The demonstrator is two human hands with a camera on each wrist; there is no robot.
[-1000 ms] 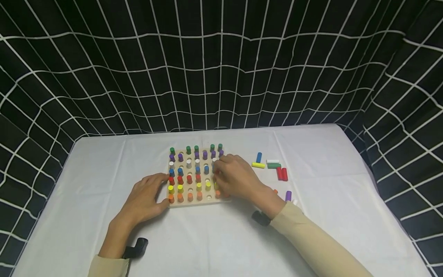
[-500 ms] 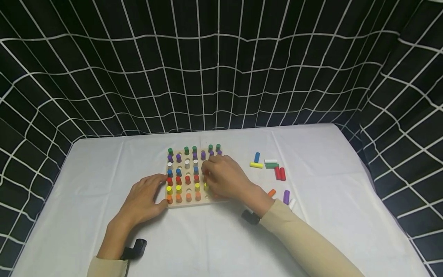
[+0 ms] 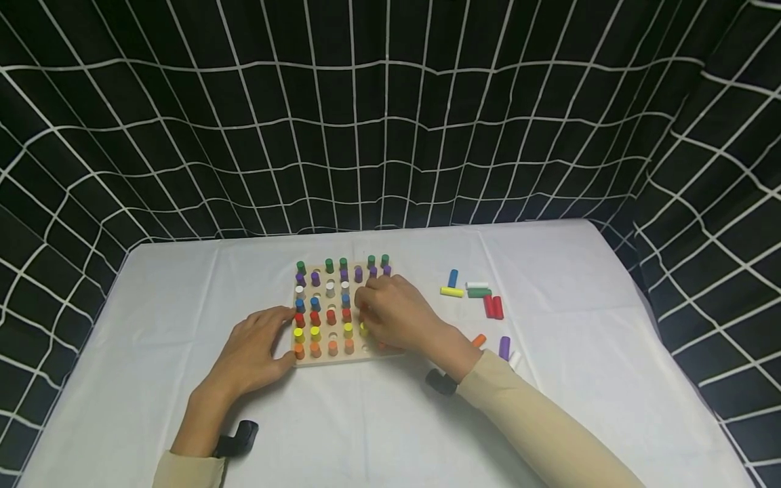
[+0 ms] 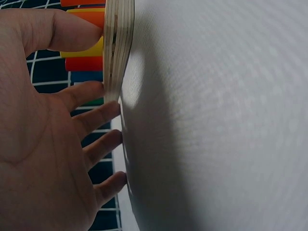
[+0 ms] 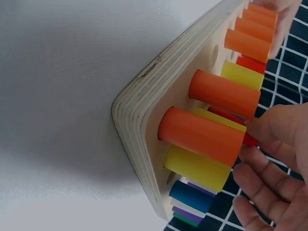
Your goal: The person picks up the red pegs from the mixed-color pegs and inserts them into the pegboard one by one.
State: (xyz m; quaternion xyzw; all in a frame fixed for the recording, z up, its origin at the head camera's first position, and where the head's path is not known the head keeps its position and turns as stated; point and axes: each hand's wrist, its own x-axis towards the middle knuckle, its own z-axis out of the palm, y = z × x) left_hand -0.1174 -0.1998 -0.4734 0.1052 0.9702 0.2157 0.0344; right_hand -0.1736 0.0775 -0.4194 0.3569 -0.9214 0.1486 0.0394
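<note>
A wooden pegboard (image 3: 342, 362) on the table bears rows of green, purple, white, blue, red, yellow and orange pegs. My left hand (image 3: 253, 349) rests at its left edge. In the left wrist view the thumb (image 4: 77, 31) and index fingertip touch the board's side, fingers nearly straight. Over the right half of the board is my right hand (image 3: 399, 312), hiding several pegs and holes in the head view. Its thumb and index finger pinch a red peg (image 5: 250, 140), mostly covered by the thumb and by nearer orange pegs (image 5: 202, 137) in the right wrist view.
Right of the board lie loose pegs: blue (image 3: 453, 278), yellow (image 3: 451, 292), white (image 3: 477, 285), green (image 3: 479, 293) and two red pegs (image 3: 493, 307). Nearer the right forearm are orange (image 3: 479, 340), purple (image 3: 504, 348) and white pegs. A black gridded curtain (image 3: 366, 122) surrounds the white-covered table.
During the first half second my right hand shifted left across the board, covering a blue peg seen before. Since then it has barely moved. My left hand stays at the board's edge.
</note>
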